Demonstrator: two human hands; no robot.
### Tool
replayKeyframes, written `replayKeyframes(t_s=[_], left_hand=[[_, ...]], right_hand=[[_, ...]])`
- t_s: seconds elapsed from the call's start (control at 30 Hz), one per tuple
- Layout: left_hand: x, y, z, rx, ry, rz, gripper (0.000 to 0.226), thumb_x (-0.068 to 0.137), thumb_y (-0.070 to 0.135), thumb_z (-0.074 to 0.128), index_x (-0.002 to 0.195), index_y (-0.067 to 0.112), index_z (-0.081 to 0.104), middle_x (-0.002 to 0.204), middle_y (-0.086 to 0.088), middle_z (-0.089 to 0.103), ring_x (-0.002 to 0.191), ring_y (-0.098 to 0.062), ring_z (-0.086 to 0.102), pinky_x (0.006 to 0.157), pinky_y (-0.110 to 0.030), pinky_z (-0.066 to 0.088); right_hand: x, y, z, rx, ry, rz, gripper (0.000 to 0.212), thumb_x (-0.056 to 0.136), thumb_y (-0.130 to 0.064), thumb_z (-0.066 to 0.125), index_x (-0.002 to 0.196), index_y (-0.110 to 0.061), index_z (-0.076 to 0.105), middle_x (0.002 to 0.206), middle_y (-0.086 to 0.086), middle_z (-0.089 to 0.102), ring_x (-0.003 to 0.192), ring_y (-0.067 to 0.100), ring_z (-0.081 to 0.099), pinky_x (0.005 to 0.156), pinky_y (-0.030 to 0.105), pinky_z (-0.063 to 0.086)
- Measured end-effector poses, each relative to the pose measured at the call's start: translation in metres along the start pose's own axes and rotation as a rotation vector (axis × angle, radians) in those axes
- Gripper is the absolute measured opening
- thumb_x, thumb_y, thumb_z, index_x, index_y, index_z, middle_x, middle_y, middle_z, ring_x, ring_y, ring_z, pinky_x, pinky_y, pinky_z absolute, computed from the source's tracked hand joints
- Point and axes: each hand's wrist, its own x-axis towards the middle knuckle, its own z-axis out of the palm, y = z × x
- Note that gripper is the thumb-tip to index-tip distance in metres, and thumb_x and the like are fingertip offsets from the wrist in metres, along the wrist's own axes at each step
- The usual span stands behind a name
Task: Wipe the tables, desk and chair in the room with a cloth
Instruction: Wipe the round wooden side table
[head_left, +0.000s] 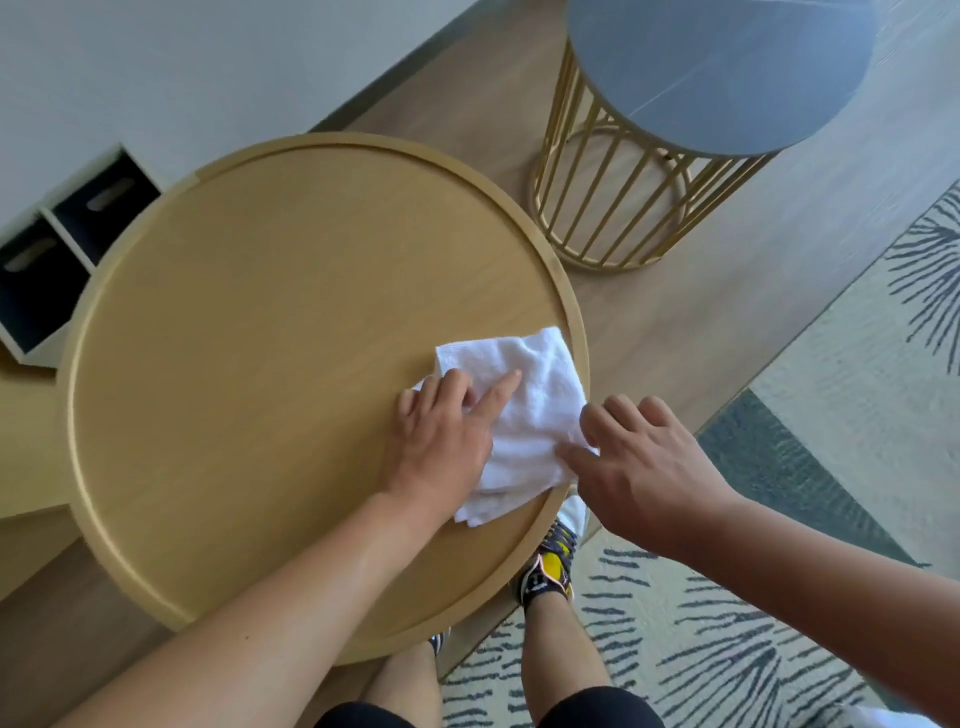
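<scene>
L hand (436, 447) presses cloth (524, 410) flat; R hand (639, 467) at its edge, grip can't tell. Cloth's by table (260, 364) rim: hard push could slide it off.

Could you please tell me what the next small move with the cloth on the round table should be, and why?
Probably slide the white folded cloth leftward across the round light-wood table, pressed under the left hand. The cloth lies against the table's right rim, the left hand presses it, the right hand only touches its edge, and most of the top stretches to its left.
</scene>
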Motion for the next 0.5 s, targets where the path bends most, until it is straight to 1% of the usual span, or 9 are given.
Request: replayKeyframes(t_s=[0.1,0.13,0.2,0.27,0.3,0.37,0.4,0.47,0.5], left_hand=[[0.019,0.004,0.000,0.091,0.015,-0.012,0.087,0.075,0.012,0.071,0.148,0.044,0.036,0.088,0.001,0.045,0.076,-0.022,0.048,0.069,-0.037,0.028],[0.025,0.005,0.000,0.110,0.020,-0.008,0.087,0.075,0.013,0.071,0.149,0.044,0.036,0.088,0.001,0.045,0.076,-0.022,0.048,0.069,-0.037,0.029],[0.037,0.005,-0.002,0.125,0.019,-0.005,0.085,0.075,0.015,0.071,0.149,0.043,0.040,0.090,-0.001,0.047,0.079,-0.024,0.050,0.070,-0.038,0.033],[0.051,0.003,0.000,0.140,0.014,-0.013,0.082,0.073,0.017,0.073,0.147,0.040,0.046,0.102,-0.005,0.053,0.092,-0.027,0.054,0.076,-0.041,0.039],[0.058,0.002,0.001,0.146,0.017,-0.022,0.081,0.073,0.015,0.072,0.146,0.038,0.048,0.114,-0.008,0.056,0.104,-0.030,0.055,0.082,-0.045,0.042],[0.072,0.000,0.001,0.129,0.033,-0.038,0.072,0.078,0.011,0.060,0.146,0.032,0.049,0.143,-0.012,0.049,0.134,-0.033,0.046,0.098,-0.052,0.040],[0.078,-0.002,0.000,0.113,0.040,-0.039,0.068,0.081,0.010,0.051,0.146,0.028,0.049,0.153,-0.012,0.043,0.143,-0.032,0.040,0.103,-0.054,0.038],[0.092,-0.007,-0.002,0.110,0.030,-0.046,0.065,0.083,0.014,0.035,0.146,0.024,0.050,0.159,-0.010,0.037,0.149,-0.028,0.033,0.106,-0.057,0.036],[0.099,-0.011,-0.003,0.123,0.008,-0.061,0.066,0.084,0.016,0.031,0.146,0.025,0.050,0.161,-0.008,0.035,0.149,-0.027,0.032,0.106,-0.057,0.034]], right_hand=[[0.012,0.012,0.001,-0.074,0.039,0.073,0.014,0.088,-0.024,0.055,0.086,-0.016,0.067,0.082,0.006,0.049,0.074,0.029,0.047,0.061,0.041,0.032],[0.017,0.015,0.001,-0.101,0.029,0.092,0.019,0.091,-0.029,0.054,0.091,-0.015,0.068,0.083,0.006,0.050,0.076,0.030,0.047,0.062,0.040,0.031],[0.026,0.021,-0.002,-0.151,-0.022,0.130,0.033,0.094,-0.040,0.047,0.100,-0.014,0.068,0.088,0.007,0.051,0.080,0.030,0.049,0.064,0.039,0.029],[0.039,0.027,-0.005,-0.178,-0.087,0.178,0.045,0.095,-0.047,0.040,0.106,-0.014,0.068,0.093,0.008,0.052,0.083,0.030,0.049,0.066,0.039,0.029],[0.047,0.029,-0.007,-0.183,-0.123,0.210,0.050,0.096,-0.050,0.036,0.108,-0.014,0.068,0.096,0.008,0.052,0.086,0.030,0.049,0.067,0.039,0.030],[0.065,0.033,-0.011,-0.168,-0.192,0.273,0.059,0.096,-0.056,0.031,0.116,-0.015,0.068,0.105,0.007,0.053,0.096,0.030,0.050,0.073,0.041,0.032],[0.074,0.035,-0.013,-0.150,-0.217,0.296,0.062,0.097,-0.059,0.030,0.122,-0.016,0.066,0.112,0.007,0.053,0.103,0.030,0.050,0.077,0.043,0.034],[0.091,0.039,-0.017,-0.086,-0.242,0.349,0.066,0.097,-0.063,0.032,0.134,-0.016,0.060,0.134,0.008,0.048,0.124,0.031,0.045,0.089,0.047,0.036],[0.100,0.040,-0.019,-0.055,-0.262,0.372,0.068,0.097,-0.064,0.031,0.141,-0.017,0.054,0.148,0.008,0.040,0.136,0.031,0.037,0.097,0.051,0.035]])
